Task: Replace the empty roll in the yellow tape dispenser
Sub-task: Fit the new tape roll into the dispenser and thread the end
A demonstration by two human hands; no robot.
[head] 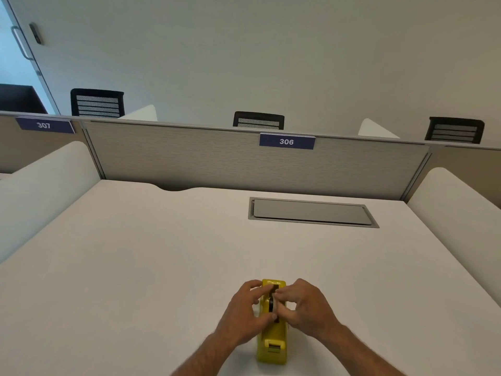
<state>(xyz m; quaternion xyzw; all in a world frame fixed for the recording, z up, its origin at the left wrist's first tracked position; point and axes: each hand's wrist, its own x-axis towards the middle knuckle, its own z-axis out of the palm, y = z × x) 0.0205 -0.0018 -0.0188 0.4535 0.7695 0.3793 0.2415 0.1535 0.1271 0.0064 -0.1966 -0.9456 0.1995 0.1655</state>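
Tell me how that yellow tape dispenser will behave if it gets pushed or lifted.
The yellow tape dispenser looks like rigid plastic, so probably stiff. Its long, flat-sitting body on the desk suggests sliding, not rolling. It is narrow, so a sideways shove might tip it.

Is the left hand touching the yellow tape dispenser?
Touching. The head view shows the left hand with its thumb pressed on the side of the yellow tape dispenser and its fingers over the top.

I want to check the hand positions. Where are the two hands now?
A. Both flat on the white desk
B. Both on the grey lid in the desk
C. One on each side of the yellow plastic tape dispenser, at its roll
C: the left hand and the right hand flank the yellow plastic tape dispenser, fingers at its roll slot.
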